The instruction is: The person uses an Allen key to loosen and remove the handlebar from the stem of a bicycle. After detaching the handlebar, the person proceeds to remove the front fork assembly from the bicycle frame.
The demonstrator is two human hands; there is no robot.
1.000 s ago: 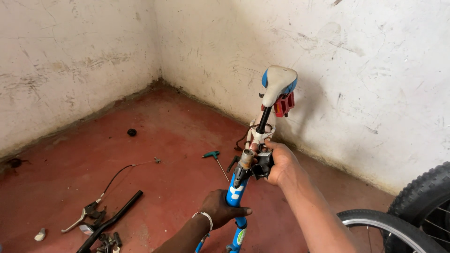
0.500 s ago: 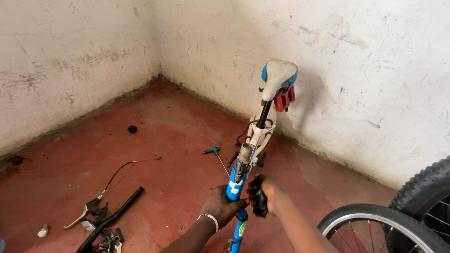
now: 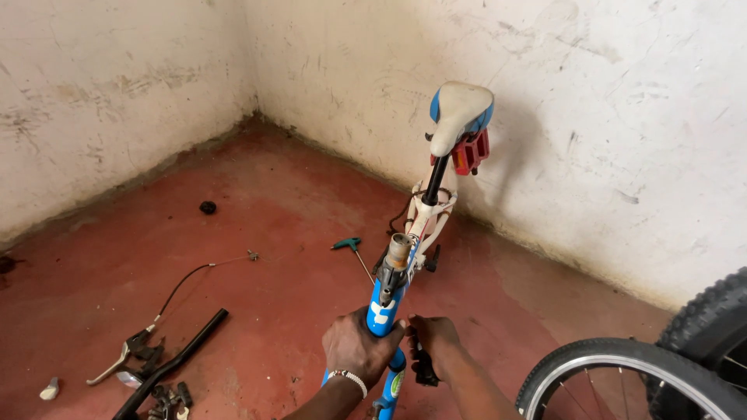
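Blue bike frame [image 3: 383, 311] stands tilted on the red floor [image 3: 272, 202], near the corner where the two white walls [image 3: 591, 117] meet. Saddle [image 3: 459, 113] is at the far end, white with blue trim, red reflector [image 3: 471, 152] just under it. Bare metal tube end [image 3: 399, 250] sticks out at the frame's middle.

My left hand [image 3: 358, 348] is wrapped around the blue tube, fingers fully closed on it, beaded bracelet at the wrist. My right hand [image 3: 433, 342] is just beside it, touching the tube, fingers curled around a black part [image 3: 422, 367]; can't tell what the part is.

On the floor beyond the frame: green-handled T-wrench [image 3: 348, 245], near the tube. Further left: cable [image 3: 194, 274] running to a brake lever [image 3: 124, 359], black handlebar [image 3: 175, 362] alongside it, small black round piece [image 3: 208, 208] toward the left wall. Two wheels [image 3: 622, 385] at the floor's near right corner, one behind the other.
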